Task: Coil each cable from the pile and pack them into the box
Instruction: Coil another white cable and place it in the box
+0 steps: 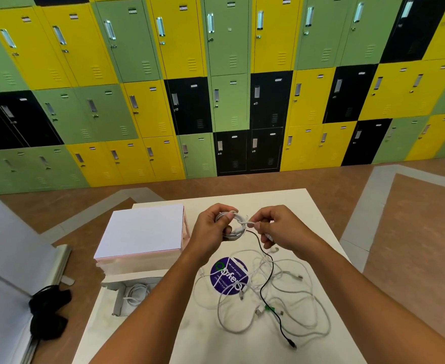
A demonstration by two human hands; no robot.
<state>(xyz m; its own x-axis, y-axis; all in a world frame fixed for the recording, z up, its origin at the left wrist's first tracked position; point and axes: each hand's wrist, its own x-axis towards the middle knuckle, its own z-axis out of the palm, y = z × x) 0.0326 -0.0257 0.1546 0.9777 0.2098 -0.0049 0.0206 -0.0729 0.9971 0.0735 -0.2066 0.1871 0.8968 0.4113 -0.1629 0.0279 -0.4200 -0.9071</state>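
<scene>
My left hand (211, 227) grips a small coil of white cable (234, 224) above the white table (318, 206). My right hand (276, 227) pinches the loose end of that cable right beside the coil. Below the hands a tangled pile of white cables (289, 292) lies on the table, with a black cable (267, 279) running through it. The open box (127, 298) sits at the table's left edge under my left forearm, and one coiled white cable (136, 294) lies inside it.
A white and pink lid or closed box (142, 232) stands at the back left of the table. A round purple sticker (228, 275) lies beside the pile. Black fabric (49, 311) lies on the floor at left. Lockers (229, 74) fill the far wall.
</scene>
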